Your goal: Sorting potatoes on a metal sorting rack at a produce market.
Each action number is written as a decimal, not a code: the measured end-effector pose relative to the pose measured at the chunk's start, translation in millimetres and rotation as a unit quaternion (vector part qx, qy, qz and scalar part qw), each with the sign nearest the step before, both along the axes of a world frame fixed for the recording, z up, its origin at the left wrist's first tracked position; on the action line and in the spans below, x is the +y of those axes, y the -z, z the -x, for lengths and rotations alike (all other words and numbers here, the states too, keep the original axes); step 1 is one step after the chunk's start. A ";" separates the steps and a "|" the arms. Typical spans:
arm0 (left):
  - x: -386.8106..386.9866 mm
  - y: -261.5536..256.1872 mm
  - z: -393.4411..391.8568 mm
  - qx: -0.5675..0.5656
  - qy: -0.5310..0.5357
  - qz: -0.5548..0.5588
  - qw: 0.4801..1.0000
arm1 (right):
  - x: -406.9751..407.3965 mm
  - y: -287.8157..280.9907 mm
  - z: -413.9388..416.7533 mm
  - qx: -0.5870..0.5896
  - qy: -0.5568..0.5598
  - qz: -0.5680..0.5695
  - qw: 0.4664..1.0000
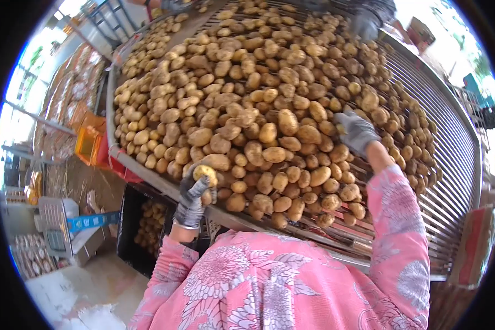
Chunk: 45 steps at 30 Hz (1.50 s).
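Note:
A broad heap of potatoes covers a slatted metal sorting table before me. My left hand, in a dark-striped grey glove, is at the table's near left edge. Its fingers are closed around a yellow potato, and a second potato shows beside the fingers. My right hand, in a grey glove, reaches into the right part of the heap with the palm down. Something yellowish shows at its fingertips; whether they grip it is hidden.
Below my left hand stands a black crate with potatoes inside. An orange crate is left of the table, above a platform scale. Another person's gloved hand is at the far right of the heap. A cardboard box stands at right.

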State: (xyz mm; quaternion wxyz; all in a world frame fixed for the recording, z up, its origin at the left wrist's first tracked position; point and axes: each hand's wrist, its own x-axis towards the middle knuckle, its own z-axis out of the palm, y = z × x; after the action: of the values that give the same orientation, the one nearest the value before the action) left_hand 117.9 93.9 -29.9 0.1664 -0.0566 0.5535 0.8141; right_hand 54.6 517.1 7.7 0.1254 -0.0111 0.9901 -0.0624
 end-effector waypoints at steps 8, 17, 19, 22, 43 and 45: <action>10.6 -26.2 -4.0 -0.188 0.015 -0.252 0.949 | -31.6 -24.8 -43.7 -0.050 0.016 0.511 0.858; 45.9 -32.0 6.6 -0.175 0.079 -0.334 0.923 | -156.3 -48.3 -39.7 -0.031 -0.163 0.485 0.859; 39.1 -27.1 0.0 -0.171 0.067 -0.345 0.920 | -165.3 -51.9 -27.9 -0.029 -0.188 0.359 0.914; 19.7 -17.7 -3.7 -0.056 0.054 -0.188 0.979 | -168.3 -46.4 10.9 0.096 -0.201 0.176 0.959; -101.6 19.5 19.7 0.006 -0.157 -0.257 0.954 | 10.3 -23.2 -34.4 0.016 -0.081 -0.167 0.983; -106.1 24.3 15.8 -0.040 -0.238 -0.129 0.962 | 20.1 -29.6 -31.3 0.021 -0.077 -0.209 0.975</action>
State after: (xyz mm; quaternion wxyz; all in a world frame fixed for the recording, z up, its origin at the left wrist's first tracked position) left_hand 102.1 -12.2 -54.2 -0.0046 -0.1976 0.4076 0.8915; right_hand 85.9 537.3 37.2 0.1084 -0.0621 0.9798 0.1559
